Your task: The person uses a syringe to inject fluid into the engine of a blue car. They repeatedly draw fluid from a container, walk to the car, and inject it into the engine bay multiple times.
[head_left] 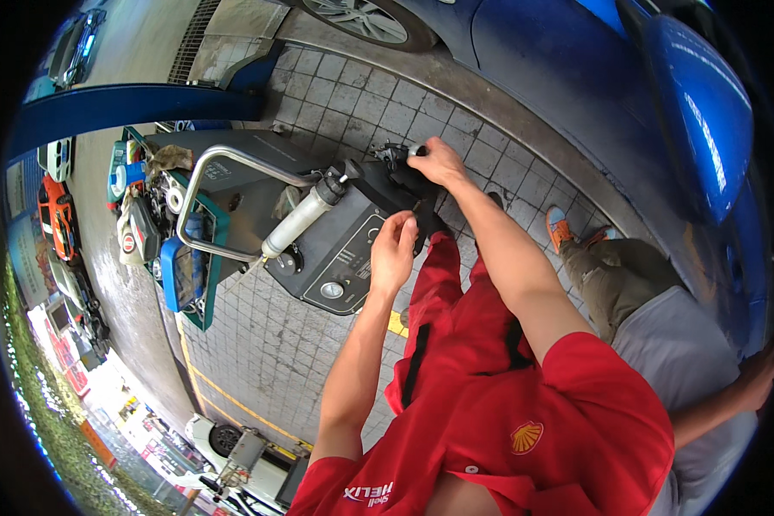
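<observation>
While the right hand [437, 161] closes around a black fitting [396, 157] at the machine's [340, 249] far edge, the left hand [393, 251] pinches the near panel edge, apparently to steady it. A co-worker [662, 344] crouches at right.

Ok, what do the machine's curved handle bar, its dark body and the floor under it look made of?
The handle bar looks like bare polished metal tubing: silvery with bright glints. The machine body looks like dark grey painted sheet metal or hard plastic, matt; hard to tell which. The floor is small square grey tiles, probably ceramic or stone, with visible grout lines.
</observation>
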`<state>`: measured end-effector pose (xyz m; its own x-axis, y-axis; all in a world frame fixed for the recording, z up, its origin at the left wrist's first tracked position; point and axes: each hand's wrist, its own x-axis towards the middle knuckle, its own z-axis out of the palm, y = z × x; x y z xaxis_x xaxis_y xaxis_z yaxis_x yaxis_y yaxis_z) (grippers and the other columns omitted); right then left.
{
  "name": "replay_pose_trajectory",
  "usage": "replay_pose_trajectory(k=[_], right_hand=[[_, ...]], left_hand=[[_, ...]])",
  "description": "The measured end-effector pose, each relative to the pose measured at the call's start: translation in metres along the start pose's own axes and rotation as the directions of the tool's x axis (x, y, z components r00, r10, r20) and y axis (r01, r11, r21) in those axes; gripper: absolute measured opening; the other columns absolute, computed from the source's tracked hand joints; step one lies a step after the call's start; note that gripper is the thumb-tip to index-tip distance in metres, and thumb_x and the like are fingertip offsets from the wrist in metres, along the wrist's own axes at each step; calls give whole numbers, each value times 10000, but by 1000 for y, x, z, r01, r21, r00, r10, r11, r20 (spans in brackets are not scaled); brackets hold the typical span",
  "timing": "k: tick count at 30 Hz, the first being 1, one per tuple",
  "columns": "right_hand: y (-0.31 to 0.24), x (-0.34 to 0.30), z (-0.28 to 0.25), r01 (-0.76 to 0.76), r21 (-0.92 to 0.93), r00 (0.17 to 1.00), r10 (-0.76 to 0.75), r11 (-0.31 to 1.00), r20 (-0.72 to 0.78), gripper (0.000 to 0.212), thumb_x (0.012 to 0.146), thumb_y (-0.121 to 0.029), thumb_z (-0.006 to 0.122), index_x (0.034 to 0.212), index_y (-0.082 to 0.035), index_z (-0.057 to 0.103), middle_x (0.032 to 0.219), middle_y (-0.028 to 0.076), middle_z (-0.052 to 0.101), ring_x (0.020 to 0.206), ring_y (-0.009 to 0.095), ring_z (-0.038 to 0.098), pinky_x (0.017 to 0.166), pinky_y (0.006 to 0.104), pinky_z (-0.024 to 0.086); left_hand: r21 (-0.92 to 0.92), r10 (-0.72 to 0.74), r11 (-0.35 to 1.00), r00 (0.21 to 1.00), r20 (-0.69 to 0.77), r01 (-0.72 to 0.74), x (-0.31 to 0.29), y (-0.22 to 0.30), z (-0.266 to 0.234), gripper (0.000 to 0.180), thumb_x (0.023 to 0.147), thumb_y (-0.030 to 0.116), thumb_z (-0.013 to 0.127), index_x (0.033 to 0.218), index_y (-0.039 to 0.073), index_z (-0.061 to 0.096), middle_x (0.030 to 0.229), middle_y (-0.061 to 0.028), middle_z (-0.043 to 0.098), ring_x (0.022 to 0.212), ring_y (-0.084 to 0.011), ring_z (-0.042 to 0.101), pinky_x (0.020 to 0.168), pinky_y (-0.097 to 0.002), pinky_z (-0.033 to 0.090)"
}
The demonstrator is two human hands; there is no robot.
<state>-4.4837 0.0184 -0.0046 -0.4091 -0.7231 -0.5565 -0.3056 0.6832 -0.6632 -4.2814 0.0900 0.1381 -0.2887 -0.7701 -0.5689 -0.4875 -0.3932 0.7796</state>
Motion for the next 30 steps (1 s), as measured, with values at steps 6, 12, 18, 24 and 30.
replay_pose_trajectory(k=[6,12,18,24,30], right_hand=[[62,-5,-13,-30,55,990,22,998,136,625,767,-358,860,1257,-23,663,1144,130,769,1059,270,729,935,392,554],[73,-7,-16,-21,15,996,20,1000,91,640,799,-324,853,1352,-86,637,1226,109,759,1162,305,722,994,424,558],[74,-4,-18,165,-42,986,-165,985,16,622,810,-238,850,1360,-77,609,1326,153,700,1247,355,667,1032,465,548],[71,0,-21,259,-139,966,-259,956,17,647,805,-209,861,1366,-74,568,1357,156,649,1252,402,642,1039,473,538],[68,-6,-21,253,-157,967,-246,955,58,749,821,-223,877,1461,-90,510,1388,160,628,1294,394,623,1060,487,533]], left_hand=[[-552,-320,799,946,-54,238,102,-39,74,404,1139,307,588,1349,-36,638,1141,-70,715,984,-157,684,872,-300,577],[-640,-523,667,852,-38,381,179,-66,100,474,1145,328,561,1449,-35,560,1373,-164,669,1164,-272,672,1015,-412,568],[-620,-532,639,844,72,456,210,-79,103,333,1064,350,703,1231,63,686,1159,-70,724,1003,-207,679,901,-382,572],[-540,-539,676,836,103,502,229,-76,99,172,979,267,768,1010,109,706,916,-11,675,844,-180,656,809,-378,575],[-456,-586,685,802,117,568,251,-80,88,182,920,191,776,930,19,718,873,-82,692,744,-217,671,663,-360,573]])
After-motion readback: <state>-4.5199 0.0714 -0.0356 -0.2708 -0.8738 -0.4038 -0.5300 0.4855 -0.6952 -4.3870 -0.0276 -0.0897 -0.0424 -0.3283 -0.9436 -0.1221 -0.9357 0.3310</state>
